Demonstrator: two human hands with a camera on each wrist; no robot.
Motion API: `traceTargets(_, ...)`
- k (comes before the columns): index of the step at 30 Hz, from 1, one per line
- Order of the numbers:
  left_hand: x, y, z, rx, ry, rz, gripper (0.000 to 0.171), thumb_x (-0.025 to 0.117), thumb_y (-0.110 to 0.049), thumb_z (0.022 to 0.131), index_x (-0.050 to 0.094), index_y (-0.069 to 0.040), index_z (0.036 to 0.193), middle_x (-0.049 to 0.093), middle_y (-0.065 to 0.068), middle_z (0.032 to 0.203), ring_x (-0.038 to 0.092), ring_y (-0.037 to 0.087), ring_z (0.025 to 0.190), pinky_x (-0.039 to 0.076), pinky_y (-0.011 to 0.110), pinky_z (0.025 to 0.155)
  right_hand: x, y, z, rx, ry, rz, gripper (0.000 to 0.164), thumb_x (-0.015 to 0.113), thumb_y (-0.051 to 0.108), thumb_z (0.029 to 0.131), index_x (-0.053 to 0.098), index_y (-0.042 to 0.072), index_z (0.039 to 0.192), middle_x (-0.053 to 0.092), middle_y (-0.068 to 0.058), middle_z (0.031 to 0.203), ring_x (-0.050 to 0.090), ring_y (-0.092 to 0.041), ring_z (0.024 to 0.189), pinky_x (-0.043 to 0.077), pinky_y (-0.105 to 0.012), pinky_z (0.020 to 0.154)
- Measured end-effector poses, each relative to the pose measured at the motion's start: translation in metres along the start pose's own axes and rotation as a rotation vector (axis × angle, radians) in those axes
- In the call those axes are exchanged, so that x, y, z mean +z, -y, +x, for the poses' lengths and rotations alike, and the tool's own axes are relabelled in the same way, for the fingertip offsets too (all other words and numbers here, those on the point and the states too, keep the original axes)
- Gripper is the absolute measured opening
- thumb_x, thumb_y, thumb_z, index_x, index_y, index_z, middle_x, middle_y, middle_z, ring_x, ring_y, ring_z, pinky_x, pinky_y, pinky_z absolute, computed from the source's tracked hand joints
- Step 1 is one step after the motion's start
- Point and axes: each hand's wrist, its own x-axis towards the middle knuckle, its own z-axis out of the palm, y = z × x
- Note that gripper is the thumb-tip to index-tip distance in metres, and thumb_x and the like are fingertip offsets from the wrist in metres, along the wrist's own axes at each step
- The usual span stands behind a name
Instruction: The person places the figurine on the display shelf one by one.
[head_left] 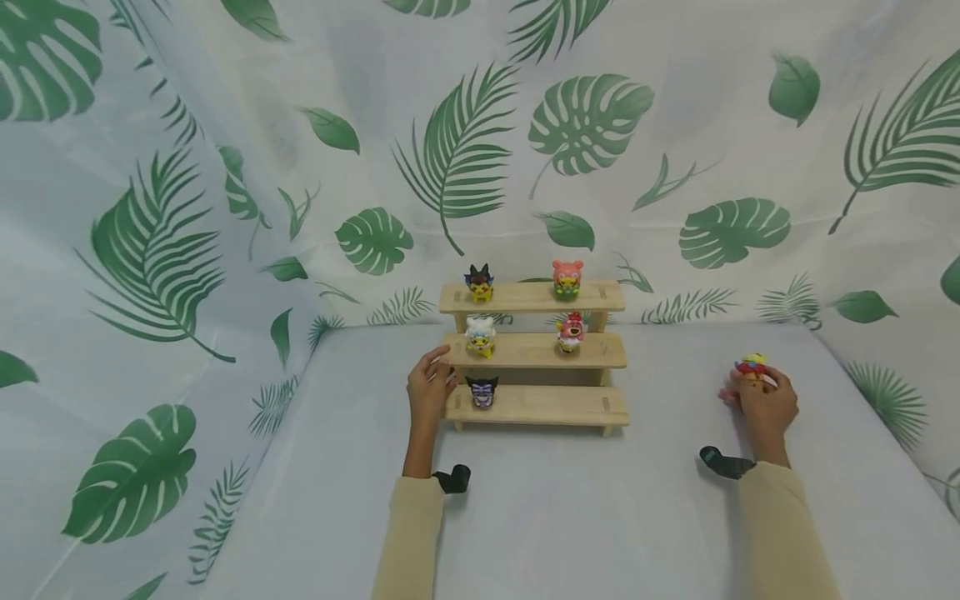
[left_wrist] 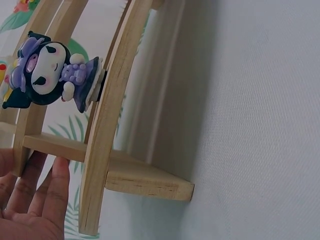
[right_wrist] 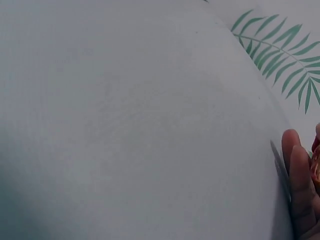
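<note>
My right hand [head_left: 765, 408] holds a small figurine [head_left: 752, 367] with a yellow top and red and blue parts, over the right side of the table. In the right wrist view only some fingers and a reddish sliver of this figurine [right_wrist: 316, 165] show at the right edge. My left hand [head_left: 430, 385] is at the left end of a three-tier wooden display shelf [head_left: 547, 405]. Its fairly straight fingers [left_wrist: 59, 182] rest against the side of the shelf between two tiers. Close by, a black-and-purple figurine [left_wrist: 47, 72] stands on the lowest tier.
On the middle tier stand a white-hooded figurine [head_left: 481, 337] and a pink-red one [head_left: 570, 333]. The top tier bears a dark-eared yellow figurine [head_left: 479, 284] and a pink one [head_left: 567, 280]. A leaf-printed curtain [head_left: 300, 192] surrounds the white table [head_left: 570, 517].
</note>
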Motion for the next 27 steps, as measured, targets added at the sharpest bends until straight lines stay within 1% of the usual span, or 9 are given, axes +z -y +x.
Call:
traceTargets(2,0.001,0.000,0.000,-0.007,0.001,-0.003,0.026,0.056,-0.013,0.098,0.068,-0.014,0.121,0.070,0.014,0.106,0.067,0.013,0.092,0.061,0.038,0.082,-0.003,-0.002,-0.003,-0.018,0.064,0.101,0.075,0.065,0.040,0.091,0.027,0.019,0.152,0.064,0.010,0.097,0.063,0.005,0.062,0.055,-0.014,0.083)
traceTargets(4,0.001,-0.001,0.001,-0.013,0.001,-0.002,0.026,0.056,-0.013,0.098,0.068,-0.014,0.121,0.070,0.013,0.106,0.067,0.012,0.091,0.061,0.036,0.080,-0.004,-0.004,-0.007,-0.028,0.130,0.197,0.076,0.067,0.038,0.091,0.022,0.020,0.151,0.066,0.016,0.082,0.068,-0.001,0.061,0.055,-0.012,0.064)
traceTargets(5,0.002,-0.001,0.001,-0.014,-0.001,0.002,0.026,0.056,-0.013,0.098,0.068,-0.015,0.121,0.070,0.012,0.106,0.067,0.012,0.091,0.061,0.035,0.080,-0.004,-0.003,-0.009,-0.030,0.160,0.251,0.076,0.068,0.035,0.091,0.022,0.021,0.150,0.062,0.021,0.072,0.065,-0.003,0.051,0.053,-0.012,0.053)
traceTargets(10,0.003,-0.003,0.003,0.004,-0.001,0.001,0.025,0.056,-0.013,0.098,0.068,-0.015,0.121,0.071,0.013,0.105,0.068,0.013,0.091,0.061,0.038,0.081,-0.002,0.001,-0.019,-0.069,0.233,0.314,0.063,0.065,0.034,0.094,0.022,0.025,0.139,0.068,0.025,0.073,0.066,-0.006,0.051,0.054,-0.014,0.053)
traceTargets(13,0.003,-0.004,0.003,0.009,0.006,-0.007,0.025,0.057,-0.013,0.098,0.069,-0.014,0.120,0.071,0.014,0.105,0.068,0.013,0.091,0.061,0.039,0.082,-0.001,0.001,-0.024,-0.073,0.229,0.306,0.056,0.064,0.036,0.094,0.024,0.025,0.132,0.068,0.027,0.073,0.061,-0.004,0.051,0.051,-0.011,0.053)
traceTargets(18,0.002,-0.005,0.001,0.007,0.010,-0.006,0.025,0.057,-0.013,0.098,0.068,-0.013,0.121,0.071,0.015,0.106,0.068,0.015,0.093,0.060,0.040,0.083,0.001,-0.001,-0.035,-0.014,0.188,0.289,0.064,0.068,0.043,0.089,0.027,0.025,0.134,0.065,0.026,0.070,0.050,-0.006,0.053,0.044,-0.013,0.050)
traceTargets(21,0.000,-0.004,0.000,0.003,0.012,-0.001,0.026,0.057,-0.013,0.098,0.068,-0.014,0.121,0.071,0.015,0.106,0.068,0.016,0.093,0.061,0.038,0.082,0.002,-0.002,-0.044,-0.006,0.206,0.387,0.058,0.071,0.039,0.089,0.032,0.027,0.129,0.068,0.021,0.075,0.050,-0.007,0.056,0.046,-0.014,0.051)
traceTargets(23,-0.001,-0.004,0.000,-0.001,0.013,-0.004,0.026,0.056,-0.013,0.098,0.068,-0.014,0.121,0.071,0.014,0.106,0.068,0.016,0.093,0.061,0.038,0.082,0.004,-0.002,-0.051,-0.023,0.235,0.503,0.050,0.073,0.030,0.089,0.035,0.026,0.122,0.073,0.018,0.081,0.055,-0.007,0.058,0.049,-0.015,0.051)
traceTargets(27,-0.002,-0.003,0.001,0.002,0.007,-0.006,0.026,0.056,-0.012,0.098,0.068,-0.014,0.121,0.071,0.014,0.104,0.069,0.015,0.090,0.061,0.037,0.080,0.009,0.002,-0.068,-0.134,0.308,0.693,0.038,0.070,0.015,0.091,0.040,0.016,0.113,0.076,0.003,0.085,0.065,-0.011,0.061,0.053,-0.019,0.049)
